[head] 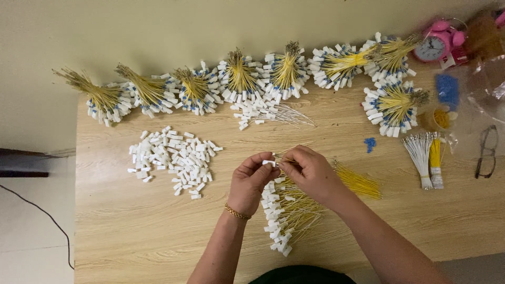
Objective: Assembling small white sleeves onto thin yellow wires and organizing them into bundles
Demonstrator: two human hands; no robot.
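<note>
My left hand [252, 181] pinches a small white connector [269, 162] between thumb and fingers at the middle of the wooden table [131, 231]. Close against it, my right hand [311, 172] holds a thin yellow wire at that connector. Beneath both hands lies a row of yellow wires fitted with white connectors [281, 218]. A pile of loose white connectors [173, 158] sits to the left. Loose yellow wires [360, 183] lie just right of my right hand.
Several tied bundles of yellow wires with white connectors [239, 79] line the table's far edge. White wires with connectors [268, 113] lie behind the hands. At right are a white and a yellow wire bunch [426, 155], a pink alarm clock [436, 42], glasses [486, 152] and a plastic bag [486, 84].
</note>
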